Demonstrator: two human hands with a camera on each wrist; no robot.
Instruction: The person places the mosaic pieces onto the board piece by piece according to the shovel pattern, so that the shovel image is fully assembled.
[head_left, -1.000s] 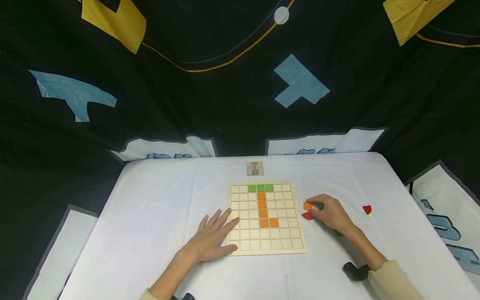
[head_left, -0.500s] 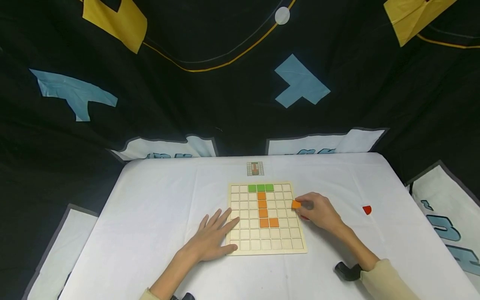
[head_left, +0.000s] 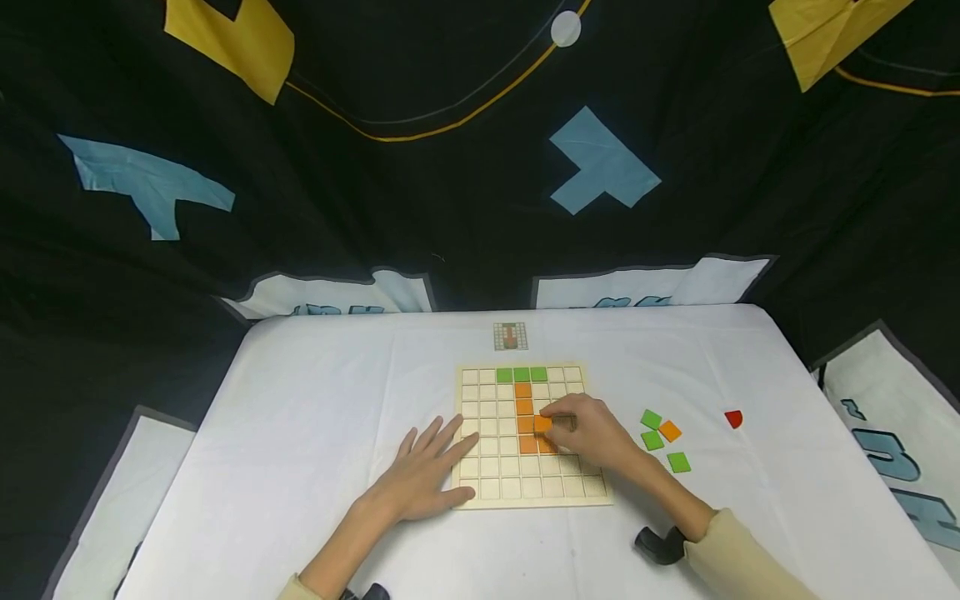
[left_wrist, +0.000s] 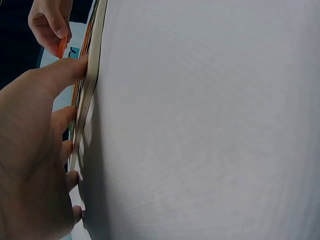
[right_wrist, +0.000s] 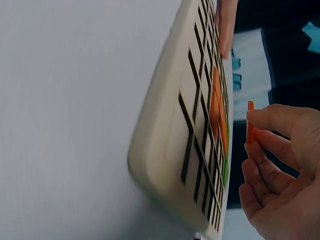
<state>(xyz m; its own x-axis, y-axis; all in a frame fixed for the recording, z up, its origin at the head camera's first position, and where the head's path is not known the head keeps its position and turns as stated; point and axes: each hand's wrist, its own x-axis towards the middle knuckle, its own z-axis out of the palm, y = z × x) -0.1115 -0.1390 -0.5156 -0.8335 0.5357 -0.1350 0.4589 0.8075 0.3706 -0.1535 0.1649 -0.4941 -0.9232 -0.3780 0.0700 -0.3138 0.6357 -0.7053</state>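
Note:
A wooden grid board [head_left: 489, 468] lies on the table, with green tiles [head_left: 521, 375] along its top row and orange tiles [head_left: 524, 407] running down below them. My right hand [head_left: 594, 432] pinches an orange tile [right_wrist: 250, 122] between thumb and fingers. In the right wrist view that tile is held on edge, apart from the board's surface. My left hand [head_left: 422, 482] has its fingers spread, with fingertips touching the board's left edge; in the left wrist view the thumb [left_wrist: 70, 72] rests against the rim.
Right of the board lie several loose tiles: green ones [head_left: 652, 440] and an orange one [head_left: 670, 430]. Farther right is a red rounded piece [head_left: 733, 419]. Behind the board lies a small pattern card [head_left: 510, 336]. White cloth [head_left: 315, 400] covers the table.
My right hand has carried the orange tile leftward from the loose pieces to over the board, uncovering green and orange tiles. A red piece beside the board is now out of sight. My left hand stays put.

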